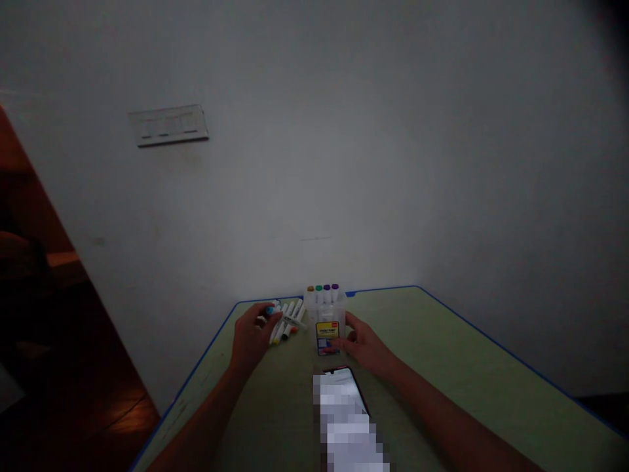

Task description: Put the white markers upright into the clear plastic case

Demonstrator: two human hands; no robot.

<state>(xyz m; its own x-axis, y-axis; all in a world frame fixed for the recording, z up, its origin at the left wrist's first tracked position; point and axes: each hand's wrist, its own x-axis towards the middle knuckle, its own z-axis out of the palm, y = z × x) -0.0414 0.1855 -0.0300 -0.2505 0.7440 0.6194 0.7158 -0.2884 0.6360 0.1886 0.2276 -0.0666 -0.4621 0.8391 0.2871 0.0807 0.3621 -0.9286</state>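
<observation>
Between the fingers of my left hand [255, 331] is a white marker [293, 320] with a blue end, held slantwise above other markers. Those loose white markers [287, 328] lie in a bunch on the table, with yellow, black and orange ends showing. My right hand [362, 341] grips the right side of a clear plastic marker box [312, 331], which stands upright and bears a yellow and blue label. Several markers stand in the box at the back, their brown, green and purple caps [327, 288] above its rim.
A phone [344, 387] lies in front of the box, its screen partly blurred out. The pale green table [442, 354] has a blue edge and meets a plain wall [344, 164]. A switch panel [168, 126] is on the wall at upper left.
</observation>
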